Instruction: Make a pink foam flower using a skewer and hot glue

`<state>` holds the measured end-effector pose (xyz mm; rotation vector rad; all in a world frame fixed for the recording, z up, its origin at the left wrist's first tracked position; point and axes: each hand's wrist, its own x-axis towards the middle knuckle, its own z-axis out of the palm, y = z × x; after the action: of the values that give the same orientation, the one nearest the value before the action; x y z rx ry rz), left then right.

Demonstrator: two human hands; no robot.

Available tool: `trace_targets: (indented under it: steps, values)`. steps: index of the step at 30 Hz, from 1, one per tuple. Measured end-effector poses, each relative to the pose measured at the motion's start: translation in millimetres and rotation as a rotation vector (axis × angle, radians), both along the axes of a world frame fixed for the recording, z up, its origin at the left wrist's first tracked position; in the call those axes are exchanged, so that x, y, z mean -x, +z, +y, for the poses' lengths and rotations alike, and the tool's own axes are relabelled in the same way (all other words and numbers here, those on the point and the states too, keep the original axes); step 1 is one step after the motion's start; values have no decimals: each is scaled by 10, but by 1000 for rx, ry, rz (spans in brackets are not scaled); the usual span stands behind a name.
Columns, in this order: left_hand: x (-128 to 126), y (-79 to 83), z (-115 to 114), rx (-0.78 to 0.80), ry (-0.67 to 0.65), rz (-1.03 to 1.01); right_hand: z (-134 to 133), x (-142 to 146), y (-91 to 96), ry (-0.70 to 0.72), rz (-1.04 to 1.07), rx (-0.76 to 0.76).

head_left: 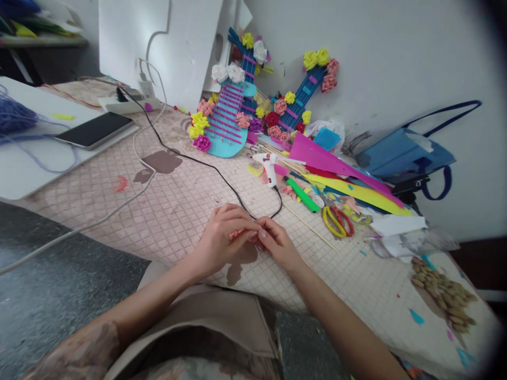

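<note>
My left hand and my right hand meet over the near edge of the table, fingertips together. Between them they pinch a small coral-pink piece, mostly covered by the fingers, so its exact form is hidden. Just beyond the hands runs the black cord of a white glue gun, which rests on the tabletop. To the right of my right hand lie a thin wooden stick and a pair of scissors with yellow and red handles.
Paper-flower-decorated blue pieces lean at the back. Coloured sheets and a green strip lie right of centre. A phone and white cable are left. Nuts in shells and a blue bag are far right.
</note>
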<state>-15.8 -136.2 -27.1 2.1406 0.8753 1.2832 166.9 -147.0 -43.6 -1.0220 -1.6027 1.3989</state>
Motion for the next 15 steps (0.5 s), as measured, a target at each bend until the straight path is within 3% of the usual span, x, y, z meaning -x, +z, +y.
trace_targets:
  steps: [8,15]
  values:
    - [43,112,-3,-209,2,149,16,9,10,154,115,144]
    - [12,100,-29,-156,45,123,31,0,40,165,166,239]
